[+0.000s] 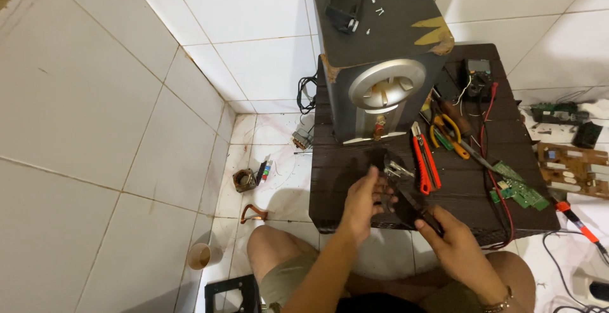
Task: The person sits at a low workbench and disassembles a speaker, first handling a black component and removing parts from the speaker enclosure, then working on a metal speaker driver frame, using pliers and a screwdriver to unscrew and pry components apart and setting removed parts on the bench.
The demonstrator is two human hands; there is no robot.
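Bare knees and khaki shorts fill the bottom edge, and above them both hands work over the near edge of the dark wood-grain desk [355,167]. Left hand [360,204] has its grip closed on a small metal part [396,172], shiny and irregular, its exact shape hard to make out. Right hand [458,244] has its grip wrapped around a dark, slim tool handle [415,210] whose tip is lost against the desk. Just beside, toward the right edge, lie red-handled pliers [424,159] and green circuit boards [521,189]. A grey speaker cabinet [380,65] with a round silver port stands at the far edge, its top cut off.
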